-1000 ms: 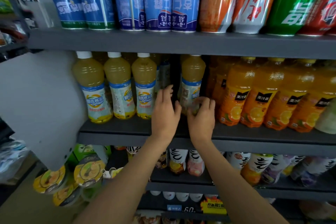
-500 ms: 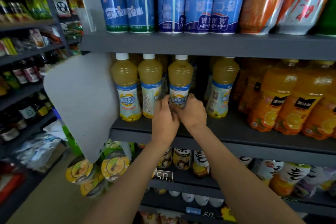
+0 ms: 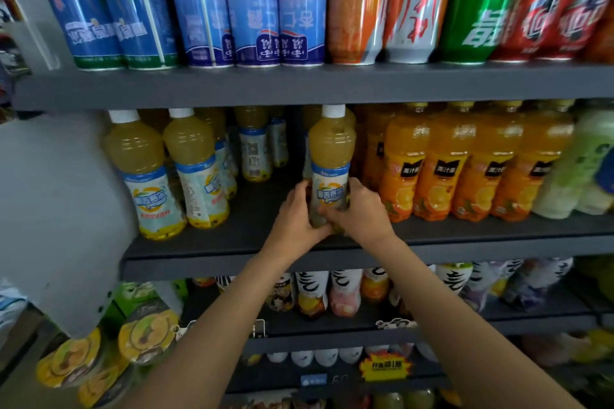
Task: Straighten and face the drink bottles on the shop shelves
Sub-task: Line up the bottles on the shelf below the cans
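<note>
Dark grey shop shelves fill the head view, stacked in tiers, with a pale grey side panel (image 3: pixel 56 209) closing off the left end. On the middle shelf (image 3: pixel 332 264) a yellow juice bottle (image 3: pixel 330 156) with a white cap stands upright near the front edge, its blue-and-white label facing outward. Both hands hold it low down: the left hand (image 3: pixel 295 214) wraps the lower left side and the right hand (image 3: pixel 360 209) wraps the lower right, so each grip is curled round the bottle's base, with the fingers partly hiding the bottom of the label.

Left of it, across a bare stretch of shelf, two matching bottles (image 3: pixel 172 173) stand at the front; the nearer one shows its label forward, the other is turned partly sideways. Further back in that gap more of the same drink (image 3: pixel 254 146) can be seen, with the back of a label showing. Just right of the held bottle runs a row of orange juice bottles (image 3: pixel 458 169) with black label patches, packed side by side, and a pale green bottle (image 3: pixel 578 169) at the far right, blurred.

The top shelf carries tall cans: blue ones (image 3: pixel 186 7) on the left, then orange, white, green and red ones (image 3: pixel 465 0). Below the arms, the lower shelves hold smaller bottles with white-and-black wrappers (image 3: pixel 332 292), and yellow-lidded cups (image 3: pixel 146 335) at lower left.
</note>
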